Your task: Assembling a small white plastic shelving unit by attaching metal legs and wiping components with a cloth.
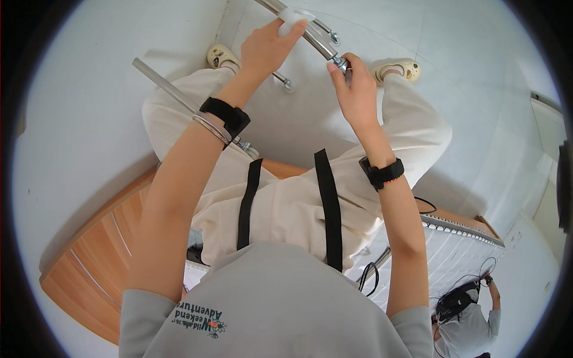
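Observation:
My left hand (268,48) is closed around a shiny metal tube (319,44) up ahead, its thumb on a white piece (289,18) wrapped round the tube; cloth or plastic, I cannot tell. At the tube's near end sits a metal caster (341,62), partly hidden by fingers. Thumb and fingers of my right hand (356,89) grip it. Beyond the tube is another short metal leg with a caster (334,38), and a similar caster (288,85) shows below my left hand. A second metal tube (164,85) slants across my left thigh, passing behind my left wrist; a metal caster (245,145) shows past that wrist.
Beneath me is a slatted wooden seat (95,262). My pale shoes (406,70) stand apart on the light grey floor (477,77). At lower right lies a white ribbed surface with a wooden edge (459,222), near black cables (371,279) and another person (468,322).

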